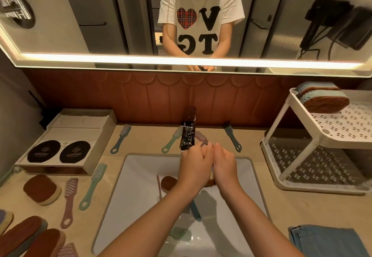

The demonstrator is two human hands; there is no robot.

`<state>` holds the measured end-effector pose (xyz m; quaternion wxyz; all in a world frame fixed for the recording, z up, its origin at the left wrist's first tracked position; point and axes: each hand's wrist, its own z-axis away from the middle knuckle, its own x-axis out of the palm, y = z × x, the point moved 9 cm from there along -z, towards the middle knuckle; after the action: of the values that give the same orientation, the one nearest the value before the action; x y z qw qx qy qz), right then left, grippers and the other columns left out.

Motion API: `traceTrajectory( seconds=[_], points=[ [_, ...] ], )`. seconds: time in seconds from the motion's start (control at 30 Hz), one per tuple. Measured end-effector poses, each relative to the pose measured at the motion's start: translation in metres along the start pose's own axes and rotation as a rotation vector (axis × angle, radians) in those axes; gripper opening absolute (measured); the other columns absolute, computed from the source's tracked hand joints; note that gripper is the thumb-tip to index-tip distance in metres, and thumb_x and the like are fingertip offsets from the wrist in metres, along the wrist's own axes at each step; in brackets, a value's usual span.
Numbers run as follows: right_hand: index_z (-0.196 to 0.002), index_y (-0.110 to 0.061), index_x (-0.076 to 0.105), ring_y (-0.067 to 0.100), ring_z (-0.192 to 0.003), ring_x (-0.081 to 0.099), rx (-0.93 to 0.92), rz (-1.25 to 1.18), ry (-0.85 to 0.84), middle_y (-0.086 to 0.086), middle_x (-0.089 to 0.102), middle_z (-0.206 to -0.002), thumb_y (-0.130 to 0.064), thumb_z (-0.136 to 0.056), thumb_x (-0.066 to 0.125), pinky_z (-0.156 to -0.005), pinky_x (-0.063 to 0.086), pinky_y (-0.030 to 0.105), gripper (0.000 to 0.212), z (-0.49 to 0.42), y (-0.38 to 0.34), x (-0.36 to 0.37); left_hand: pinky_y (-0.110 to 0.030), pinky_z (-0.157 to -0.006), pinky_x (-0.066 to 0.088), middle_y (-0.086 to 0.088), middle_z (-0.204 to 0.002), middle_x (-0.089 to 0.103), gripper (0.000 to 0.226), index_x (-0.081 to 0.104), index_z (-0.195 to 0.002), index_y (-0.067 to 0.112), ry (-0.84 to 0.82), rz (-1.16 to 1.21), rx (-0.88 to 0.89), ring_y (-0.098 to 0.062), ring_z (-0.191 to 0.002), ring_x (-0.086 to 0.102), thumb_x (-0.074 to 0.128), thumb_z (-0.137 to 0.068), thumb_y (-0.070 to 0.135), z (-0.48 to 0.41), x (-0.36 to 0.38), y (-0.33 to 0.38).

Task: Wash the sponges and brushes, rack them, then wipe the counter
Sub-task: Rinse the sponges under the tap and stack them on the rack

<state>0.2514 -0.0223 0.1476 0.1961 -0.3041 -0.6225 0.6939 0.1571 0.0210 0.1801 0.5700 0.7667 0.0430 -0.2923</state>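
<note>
The counter [141,140] runs wide under the mirror [120,15], with the white sink [138,176] sunk in its middle and the tap [187,136] standing behind it. To the right sits the two-tier rack [322,132], one blue sponge [322,98] already on its top shelf and the lower shelf bare. A folded blue cloth [326,240] lies at the near right corner, and a tray [66,142] of dark pads sits far left.

Both hands meet over the basin just in front of the tap. The left hand [195,162] is curled shut on something small and dark at its fingertips, though I cannot tell what it is. The right hand [224,162] presses in beside it, fingers bent, and whether it grips anything I cannot tell. Below them a brown sponge [168,183] lies in the sink, with a blue brush [195,210] and a pale green brush head [180,234] nearer the front.

To my eye this is mid-wash. It would go best with the hands kept low over the basin so drips stay inside the rim, working the piece under the spout before lifting it right.

Unwashed brushes [69,200] and sponges [41,189] crowd the left counter, and more brushes line the back edge beside the tap, so the open path is rightward to the rack
</note>
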Motion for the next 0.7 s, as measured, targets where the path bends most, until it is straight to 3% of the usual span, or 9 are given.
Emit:
traceTrajectory(
  seconds=[0.07, 0.13, 0.33, 0.47, 0.57, 0.7],
  points=[
    [-0.062, -0.017, 0.058, 0.014, -0.065, 0.053, -0.002, -0.010, 0.010, 0.000, 0.057, -0.063, -0.016, -0.097, 0.036, -0.056, 0.040, 0.023, 0.042, -0.005, 0.001, -0.005, -0.019, -0.049, 0.029, 0.007, -0.054, 0.044, 0.044, 0.039, -0.054, 0.024, -0.002, -0.017, 0.013, -0.007, -0.054, 0.043, 0.040, -0.097, 0.024, -0.003, 0.006, 0.003],
    [-0.057, -0.017, 0.054, 0.011, -0.060, 0.048, 0.009, -0.022, 0.004, 0.000, 0.053, -0.059, -0.011, -0.095, 0.038, -0.051, 0.037, 0.019, 0.042, -0.009, 0.002, -0.009, -0.028, -0.050, 0.030, 0.003, -0.052, 0.042, 0.045, 0.037, -0.051, 0.024, -0.015, -0.029, 0.012, -0.010, -0.053, 0.041, 0.040, -0.096, 0.020, -0.007, 0.012, 0.003],
    [-0.055, -0.013, 0.049, 0.012, -0.057, 0.044, 0.072, -0.038, -0.023, 0.001, 0.049, -0.057, -0.007, -0.094, 0.037, -0.052, 0.034, 0.026, 0.041, -0.020, 0.009, -0.024, -0.029, -0.053, 0.027, 0.003, -0.052, 0.041, 0.044, 0.035, -0.053, 0.025, -0.065, -0.080, 0.081, -0.012, -0.052, 0.039, 0.037, -0.096, 0.020, -0.013, 0.033, 0.014],
    [-0.064, -0.012, 0.059, 0.014, -0.065, 0.053, 0.075, -0.076, -0.073, 0.003, 0.058, -0.064, -0.014, -0.097, 0.037, -0.057, 0.040, 0.026, 0.039, -0.024, 0.008, -0.033, -0.035, -0.054, 0.039, 0.001, -0.059, 0.049, 0.041, 0.047, -0.063, 0.020, -0.085, -0.140, 0.150, -0.018, -0.057, 0.049, 0.029, -0.091, 0.044, -0.014, 0.041, 0.025],
    [-0.087, -0.009, 0.064, 0.017, -0.078, 0.061, 0.060, -0.062, -0.142, 0.005, 0.065, -0.081, -0.031, -0.100, 0.033, -0.066, 0.047, 0.024, 0.040, -0.032, 0.004, -0.049, -0.032, -0.061, 0.046, 0.001, -0.068, 0.059, 0.043, 0.054, -0.074, 0.017, -0.053, -0.077, 0.089, -0.015, -0.065, 0.057, 0.036, -0.089, 0.053, -0.019, 0.039, 0.032],
    [-0.109, -0.031, 0.052, 0.022, -0.105, 0.058, 0.071, -0.031, -0.352, 0.002, 0.060, -0.109, -0.056, -0.090, 0.039, -0.097, 0.046, 0.047, 0.034, -0.038, 0.001, -0.069, -0.010, -0.052, 0.042, 0.002, -0.078, 0.059, 0.020, 0.055, -0.079, 0.022, -0.061, 0.218, -0.140, -0.009, -0.071, 0.056, 0.050, -0.093, 0.035, -0.030, 0.036, 0.031]
  ],
)
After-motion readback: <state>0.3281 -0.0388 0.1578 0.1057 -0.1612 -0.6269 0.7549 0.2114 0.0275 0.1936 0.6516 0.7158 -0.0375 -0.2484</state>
